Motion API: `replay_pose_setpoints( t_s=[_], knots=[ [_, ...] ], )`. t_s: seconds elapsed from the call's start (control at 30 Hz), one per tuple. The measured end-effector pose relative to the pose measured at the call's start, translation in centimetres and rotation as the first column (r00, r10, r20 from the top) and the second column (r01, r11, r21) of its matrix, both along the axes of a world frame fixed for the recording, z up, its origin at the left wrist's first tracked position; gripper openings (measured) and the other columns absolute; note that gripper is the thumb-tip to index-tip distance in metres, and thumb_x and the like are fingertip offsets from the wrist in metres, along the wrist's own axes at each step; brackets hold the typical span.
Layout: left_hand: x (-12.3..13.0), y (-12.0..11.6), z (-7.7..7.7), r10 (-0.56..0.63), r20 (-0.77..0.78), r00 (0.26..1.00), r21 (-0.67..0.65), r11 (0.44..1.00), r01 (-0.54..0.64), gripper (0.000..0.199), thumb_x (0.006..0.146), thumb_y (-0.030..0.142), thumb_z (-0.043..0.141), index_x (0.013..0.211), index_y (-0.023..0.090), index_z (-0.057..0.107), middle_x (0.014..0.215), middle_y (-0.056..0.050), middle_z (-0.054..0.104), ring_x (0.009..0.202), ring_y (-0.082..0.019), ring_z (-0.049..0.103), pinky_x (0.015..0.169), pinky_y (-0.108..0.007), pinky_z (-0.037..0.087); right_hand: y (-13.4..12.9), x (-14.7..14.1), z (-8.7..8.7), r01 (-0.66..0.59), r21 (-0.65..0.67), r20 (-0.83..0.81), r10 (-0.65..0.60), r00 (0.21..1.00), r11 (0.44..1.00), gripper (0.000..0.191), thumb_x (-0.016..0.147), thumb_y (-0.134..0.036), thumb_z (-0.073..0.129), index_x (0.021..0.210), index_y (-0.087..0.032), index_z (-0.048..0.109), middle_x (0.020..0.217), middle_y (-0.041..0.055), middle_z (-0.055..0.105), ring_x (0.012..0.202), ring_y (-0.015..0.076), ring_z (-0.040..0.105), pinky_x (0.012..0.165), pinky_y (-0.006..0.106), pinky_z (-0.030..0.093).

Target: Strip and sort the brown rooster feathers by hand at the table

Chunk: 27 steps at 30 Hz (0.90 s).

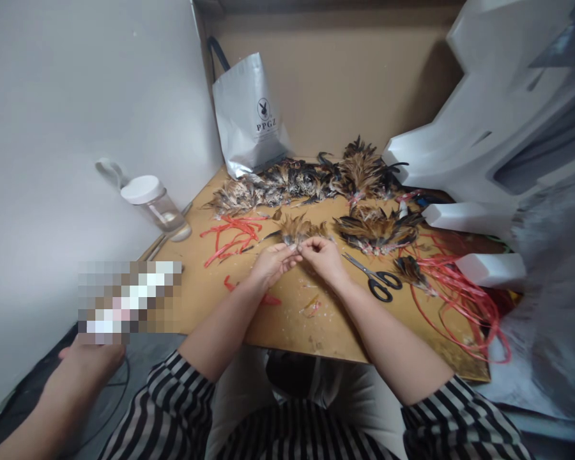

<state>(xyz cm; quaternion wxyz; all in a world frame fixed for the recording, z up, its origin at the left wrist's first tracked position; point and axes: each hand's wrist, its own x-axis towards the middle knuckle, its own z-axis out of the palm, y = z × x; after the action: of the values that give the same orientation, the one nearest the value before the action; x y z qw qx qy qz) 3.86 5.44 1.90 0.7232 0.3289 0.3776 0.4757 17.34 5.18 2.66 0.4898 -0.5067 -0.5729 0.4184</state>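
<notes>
Your head-mounted view faces forward and down over your forearms (223, 332), covering your hands (274, 263) and the tabletop (292, 329) nearby.

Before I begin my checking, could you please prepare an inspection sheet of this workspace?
Surface: brown tabletop, littered with small scraps.
Job's things: small feather bunch at the hands; larger feather piles behind; scissors beside the right forearm.
Clutter: red strips left, red strands right.
Hands: left hand pinches the bunch's base; right hand meets it there, grip unclear.
Cables: thin dark cord, low left.
Surroundings: silver bag, lidded bottle, white structure, another person's hand.
</notes>
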Motion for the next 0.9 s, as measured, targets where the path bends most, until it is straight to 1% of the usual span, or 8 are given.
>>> replay_pose_setpoints(
  t_s=[0.1, 0.3, 0.37, 0.47, 0.57, 0.63, 0.77, 0.9],
  knots=[
    [0.12, -0.04, 0.0, 0.035, -0.033, 0.999, 0.031, 0.999, -0.034, 0.01, 0.07, 0.017, 0.065, 0.072, 0.008, 0.063, 0.06, -0.003, 0.061, 0.052, -0.005, 0.055, 0.05, -0.013, 0.041, 0.17, -0.05, -0.34, 0.013, 0.01, 0.001, -0.013, 1.0, 1.0, 0.017, 0.061, -0.032, 0.062, 0.064, -0.016, 0.058, 0.057, -0.0018, 0.056, 0.049, 0.0086, 0.044, 0.049, 0.021, 0.033],
    [0.06, 0.18, -0.53, 0.082, -0.102, 0.991, 0.13, 0.989, -0.069, 0.016, 0.064, 0.024, 0.07, 0.066, 0.009, 0.063, 0.057, -0.002, 0.059, 0.048, -0.004, 0.051, 0.049, -0.015, 0.039, 0.1, -0.31, -0.01, 0.016, -0.086, -0.181, -0.032, 0.983, 0.996, 0.027, 0.054, -0.036, 0.07, 0.063, -0.015, 0.056, 0.059, -0.0014, 0.059, 0.051, 0.0086, 0.048, 0.052, 0.022, 0.036],
    [0.01, 0.26, -0.73, 0.084, -0.123, 0.989, 0.15, 0.986, -0.065, 0.018, 0.063, 0.026, 0.07, 0.066, 0.01, 0.063, 0.058, -0.002, 0.06, 0.048, -0.004, 0.05, 0.048, -0.016, 0.038, 0.02, -0.35, 0.17, 0.026, -0.124, -0.247, -0.056, 0.967, 0.992, 0.031, 0.051, -0.038, 0.073, 0.063, -0.015, 0.055, 0.054, -0.0032, 0.057, 0.046, 0.0075, 0.044, 0.048, 0.021, 0.034],
    [0.02, 0.23, -0.75, 0.078, -0.132, 0.988, 0.162, 0.985, -0.056, 0.021, 0.062, 0.029, 0.071, 0.067, 0.01, 0.063, 0.059, -0.002, 0.06, 0.048, -0.004, 0.05, 0.048, -0.017, 0.037, 0.0, -0.33, 0.17, -0.004, -0.183, -0.353, -0.062, 0.934, 0.983, 0.034, 0.05, -0.039, 0.075, 0.062, -0.017, 0.051, 0.045, -0.0065, 0.049, 0.037, 0.0061, 0.036, 0.04, 0.021, 0.026],
    [0.07, 0.04, -0.54, 0.048, -0.138, 0.989, 0.16, 0.987, -0.026, 0.023, 0.061, 0.03, 0.071, 0.066, 0.01, 0.062, 0.059, -0.002, 0.059, 0.048, -0.004, 0.049, 0.048, -0.017, 0.036, 0.05, -0.23, 0.0, -0.051, -0.201, -0.419, -0.039, 0.907, 0.978, 0.035, 0.05, -0.04, 0.075, 0.06, -0.018, 0.049, 0.04, -0.0079, 0.045, 0.035, 0.0057, 0.032, 0.038, 0.02, 0.022],
    [0.09, -0.1, -0.4, 0.013, -0.132, 0.991, 0.146, 0.989, 0.007, 0.023, 0.061, 0.03, 0.071, 0.067, 0.009, 0.062, 0.06, -0.002, 0.059, 0.049, -0.004, 0.049, 0.048, -0.017, 0.036, 0.08, -0.18, -0.07, -0.057, -0.195, -0.428, -0.032, 0.903, 0.979, 0.034, 0.05, -0.039, 0.075, 0.06, -0.018, 0.051, 0.041, -0.0077, 0.045, 0.036, 0.0055, 0.033, 0.038, 0.02, 0.022],
    [-0.02, -0.21, -0.37, -0.053, -0.108, 0.993, 0.125, 0.99, 0.067, 0.025, 0.061, 0.03, 0.072, 0.069, 0.009, 0.062, 0.063, -0.003, 0.06, 0.051, -0.004, 0.05, 0.049, -0.017, 0.036, 0.06, -0.12, 0.02, -0.036, -0.163, -0.417, -0.036, 0.908, 0.986, 0.032, 0.05, -0.037, 0.076, 0.059, -0.017, 0.053, 0.048, -0.0057, 0.051, 0.041, 0.0058, 0.037, 0.042, 0.02, 0.025],
    [-0.2, -0.19, -0.45, -0.094, -0.13, 0.987, 0.115, 0.987, 0.11, 0.026, 0.061, 0.031, 0.072, 0.068, 0.009, 0.062, 0.062, -0.003, 0.06, 0.05, -0.004, 0.05, 0.048, -0.017, 0.035, 0.0, 0.02, 0.17, -0.034, -0.134, -0.388, -0.021, 0.922, 0.99, 0.03, 0.05, -0.036, 0.076, 0.058, -0.016, 0.055, 0.05, -0.0053, 0.052, 0.045, 0.0062, 0.04, 0.046, 0.021, 0.028]
  ],
)
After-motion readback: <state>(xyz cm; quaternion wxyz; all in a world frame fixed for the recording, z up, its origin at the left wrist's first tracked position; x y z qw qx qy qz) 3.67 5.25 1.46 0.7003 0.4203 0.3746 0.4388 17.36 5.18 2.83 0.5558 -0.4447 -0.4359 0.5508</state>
